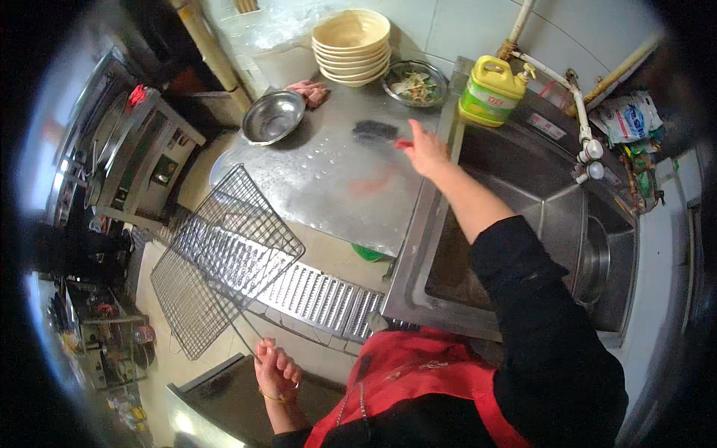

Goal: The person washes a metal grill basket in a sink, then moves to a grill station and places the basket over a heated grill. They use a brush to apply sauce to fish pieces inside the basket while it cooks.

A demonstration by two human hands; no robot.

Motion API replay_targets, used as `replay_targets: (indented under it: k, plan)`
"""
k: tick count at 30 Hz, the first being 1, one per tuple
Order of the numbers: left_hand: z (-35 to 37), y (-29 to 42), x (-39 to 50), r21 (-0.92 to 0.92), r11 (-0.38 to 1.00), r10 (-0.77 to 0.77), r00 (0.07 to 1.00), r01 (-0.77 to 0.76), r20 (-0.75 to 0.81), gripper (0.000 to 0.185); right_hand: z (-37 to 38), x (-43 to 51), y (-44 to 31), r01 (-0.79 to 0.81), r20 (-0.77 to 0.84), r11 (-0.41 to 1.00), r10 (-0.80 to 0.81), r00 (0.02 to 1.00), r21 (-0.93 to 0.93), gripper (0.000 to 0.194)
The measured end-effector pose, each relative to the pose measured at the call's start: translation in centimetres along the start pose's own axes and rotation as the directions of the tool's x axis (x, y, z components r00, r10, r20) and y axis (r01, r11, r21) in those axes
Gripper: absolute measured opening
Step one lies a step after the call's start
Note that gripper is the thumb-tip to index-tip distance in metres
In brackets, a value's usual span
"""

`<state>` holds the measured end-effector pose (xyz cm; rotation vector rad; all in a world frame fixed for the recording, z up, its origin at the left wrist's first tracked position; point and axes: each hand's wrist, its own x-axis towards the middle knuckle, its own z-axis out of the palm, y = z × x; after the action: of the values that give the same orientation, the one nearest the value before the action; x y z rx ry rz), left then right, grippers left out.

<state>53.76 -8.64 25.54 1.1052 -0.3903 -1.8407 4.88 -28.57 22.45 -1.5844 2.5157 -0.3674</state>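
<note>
My left hand [275, 369] grips the thin wire handle of a folding grill basket [224, 263]. The basket is tilted, its two mesh halves spread apart above the floor. Over the steel table [330, 185], my right hand [428, 151] reaches out with the index finger extended. A small red item [403, 144] shows at its thumb side; whether it is held is unclear. Just beyond the fingers is a dark, blurred pad-like object [375, 130], which may be a scrubber.
A steel bowl [273, 117], pink cloth [309, 93], stacked cream bowls [351, 45] and a dish of food scraps [415, 84] stand along the table's back. A yellow detergent jug [493, 92] is by the steel sink [414, 291]. A metal drain grate [313, 297] crosses the floor.
</note>
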Motion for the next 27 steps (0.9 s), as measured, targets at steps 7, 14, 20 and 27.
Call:
replay_targets:
  k: [7, 14, 20, 27]
  plan:
    - [2.7, -1.7, 1.3, -0.024, 0.999, -0.044, 0.997, 0.043, -0.069, 0.008, -1.0, -7.5, 9.4, 0.414, -0.218, 0.887, -0.454, 0.864, -0.205, 0.059]
    - [9.1, -3.7, 2.1, 0.024, 0.997, -0.065, 0.991, 0.068, -0.113, 0.025, -8.4, -14.5, 33.8, -0.133, -0.379, 0.983, 0.076, 0.922, -0.125, 0.041]
    - [16.0, -7.0, 1.6, 0.304, 0.951, 0.085, 0.907, 0.049, -0.412, 0.031, -10.0, -11.5, 53.9, -0.602, -0.554, 0.783, 0.575, 0.602, 0.159, 0.042]
    - [18.9, -10.5, 0.0, -0.25, 0.968, -0.035, 0.994, 0.008, -0.102, 0.015, -7.8, -6.7, 57.4, -0.501, -0.141, 0.721, 0.626, 0.767, 0.478, 0.036]
